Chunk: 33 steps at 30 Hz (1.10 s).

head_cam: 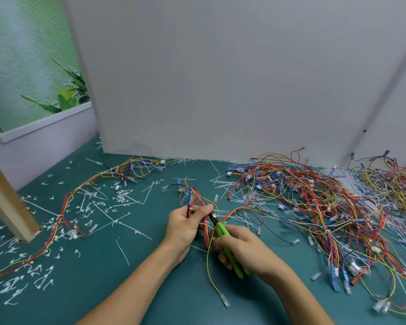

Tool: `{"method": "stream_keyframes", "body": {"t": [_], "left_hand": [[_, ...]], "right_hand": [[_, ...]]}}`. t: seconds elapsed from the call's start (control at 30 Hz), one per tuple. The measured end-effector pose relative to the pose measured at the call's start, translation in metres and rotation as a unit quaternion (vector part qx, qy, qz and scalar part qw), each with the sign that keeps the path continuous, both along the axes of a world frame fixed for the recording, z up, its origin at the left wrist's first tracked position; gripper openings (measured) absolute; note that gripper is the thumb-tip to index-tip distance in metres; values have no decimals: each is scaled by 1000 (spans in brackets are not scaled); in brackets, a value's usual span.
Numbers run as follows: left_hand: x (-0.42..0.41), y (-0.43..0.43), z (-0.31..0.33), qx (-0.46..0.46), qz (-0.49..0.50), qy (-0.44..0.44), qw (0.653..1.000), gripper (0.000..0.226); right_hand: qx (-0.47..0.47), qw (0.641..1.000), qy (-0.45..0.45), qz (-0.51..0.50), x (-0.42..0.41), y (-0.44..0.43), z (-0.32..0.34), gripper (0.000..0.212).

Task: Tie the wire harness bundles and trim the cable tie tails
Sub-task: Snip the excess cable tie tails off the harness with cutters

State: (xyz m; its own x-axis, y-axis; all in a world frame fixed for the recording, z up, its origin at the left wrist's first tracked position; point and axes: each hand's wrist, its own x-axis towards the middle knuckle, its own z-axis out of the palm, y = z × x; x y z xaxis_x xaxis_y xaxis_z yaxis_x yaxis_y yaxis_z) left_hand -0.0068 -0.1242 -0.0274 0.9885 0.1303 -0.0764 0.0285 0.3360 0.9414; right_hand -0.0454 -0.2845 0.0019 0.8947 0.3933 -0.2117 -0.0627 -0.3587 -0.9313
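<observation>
My left hand [185,225] grips a wire harness bundle [195,195] of red, yellow and blue wires just above the green table [150,277]. A white cable tie [189,209] wraps the bundle at my fingers. My right hand [240,249] holds green-handled cutters [227,247], and their dark jaws [213,218] sit against the bundle beside my left thumb, at a second white tie [215,215]. The bundle's loose yellow wire trails down to a clear terminal [225,301].
A big tangled heap of harnesses [326,207] covers the right side. Another tied harness [63,214] runs along the left. Cut tie tails and loose ties [117,216] litter the table. A grey partition [220,90] stands behind, a wooden post [7,202] at left.
</observation>
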Motion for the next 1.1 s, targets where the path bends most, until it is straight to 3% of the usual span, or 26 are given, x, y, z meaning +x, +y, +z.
{"method": "stream_keyframes", "body": {"t": [0.1, 0.2, 0.33, 0.47, 1.1], "left_hand": [[0, 0, 1, -4, -3, -7, 1000, 34], [-1, 1, 4, -23, -27, -19, 999, 20], [-1, 3, 2, -33, -36, -26, 998, 29], [-3, 3, 3, -23, -38, -43, 998, 17], [-3, 3, -3, 31, -44, -85, 995, 15]], "right_hand": [[-16, 1000, -10, -12, -1, 3, -1, 12], [13, 1000, 2, -23, 0, 3, -1, 14], [27, 999, 5, -23, 2, 2, -3, 15], [23, 999, 8, -29, 2, 1, -3, 15], [-11, 1000, 11, -16, -4, -2, 9, 26]]}}
